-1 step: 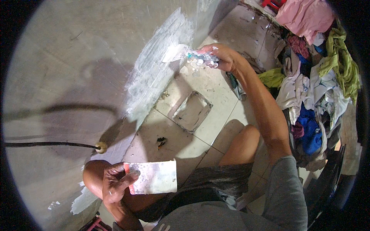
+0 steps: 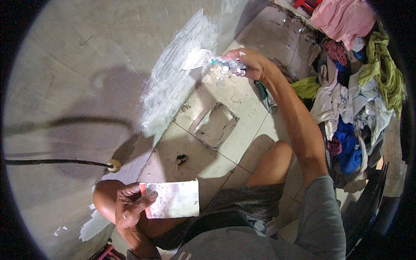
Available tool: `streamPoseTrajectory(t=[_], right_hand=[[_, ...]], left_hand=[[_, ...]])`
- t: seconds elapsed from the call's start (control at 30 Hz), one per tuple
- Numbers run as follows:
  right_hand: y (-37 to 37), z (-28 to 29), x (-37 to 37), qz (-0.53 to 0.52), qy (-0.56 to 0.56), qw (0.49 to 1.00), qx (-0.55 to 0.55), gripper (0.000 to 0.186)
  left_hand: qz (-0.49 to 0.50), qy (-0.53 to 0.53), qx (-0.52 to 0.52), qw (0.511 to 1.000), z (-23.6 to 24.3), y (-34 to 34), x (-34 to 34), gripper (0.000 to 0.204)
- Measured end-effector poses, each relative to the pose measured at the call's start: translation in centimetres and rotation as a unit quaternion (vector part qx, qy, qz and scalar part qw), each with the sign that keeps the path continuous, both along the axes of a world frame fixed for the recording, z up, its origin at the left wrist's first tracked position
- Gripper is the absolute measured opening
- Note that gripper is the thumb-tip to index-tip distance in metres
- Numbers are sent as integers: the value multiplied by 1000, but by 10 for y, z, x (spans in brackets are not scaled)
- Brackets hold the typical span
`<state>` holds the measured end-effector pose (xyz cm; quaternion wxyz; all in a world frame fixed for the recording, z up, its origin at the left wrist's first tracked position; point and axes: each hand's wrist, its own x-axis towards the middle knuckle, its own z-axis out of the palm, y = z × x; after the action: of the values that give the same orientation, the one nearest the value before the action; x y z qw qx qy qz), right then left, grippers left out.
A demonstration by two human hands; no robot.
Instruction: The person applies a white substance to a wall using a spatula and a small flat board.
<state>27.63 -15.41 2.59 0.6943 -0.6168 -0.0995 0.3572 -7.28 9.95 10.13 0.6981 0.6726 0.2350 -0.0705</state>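
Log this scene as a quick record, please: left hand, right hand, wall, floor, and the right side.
left hand: holds a flat white board with a reddish edge
right hand: grips a white-smeared putty knife at a whitish patch
wall: gray, bearing that rough patch
floor: pale, tiled; a squarish outline, tray or mark unclear; a small dark scrap
right side: heaped clothes, pink, blue, white and yellow-green

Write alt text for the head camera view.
A person's right hand holds a scraper over a white patch on a grey wall; the left hand grips a flat, smeared plate with a red edge. Crumpled cloths lie heaped at right.
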Motion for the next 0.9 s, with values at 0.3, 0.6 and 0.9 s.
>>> streamPoseTrajectory(t=[0.3, 0.6, 0.9], right_hand=[[1, 42, -18, -33, -10, 999, 17, 14], [-23, -10, -79, -76, 50, 995, 36, 22], [7, -76, -68, -63, 131, 989, 10, 18]], left_hand=[[2, -3, -23, 1000, -4, -2, -1, 5], [-38, -22, -8, 999, -10, 1, -2, 4], [-30, -23, -37, 999, -7, 2, -7, 4]])
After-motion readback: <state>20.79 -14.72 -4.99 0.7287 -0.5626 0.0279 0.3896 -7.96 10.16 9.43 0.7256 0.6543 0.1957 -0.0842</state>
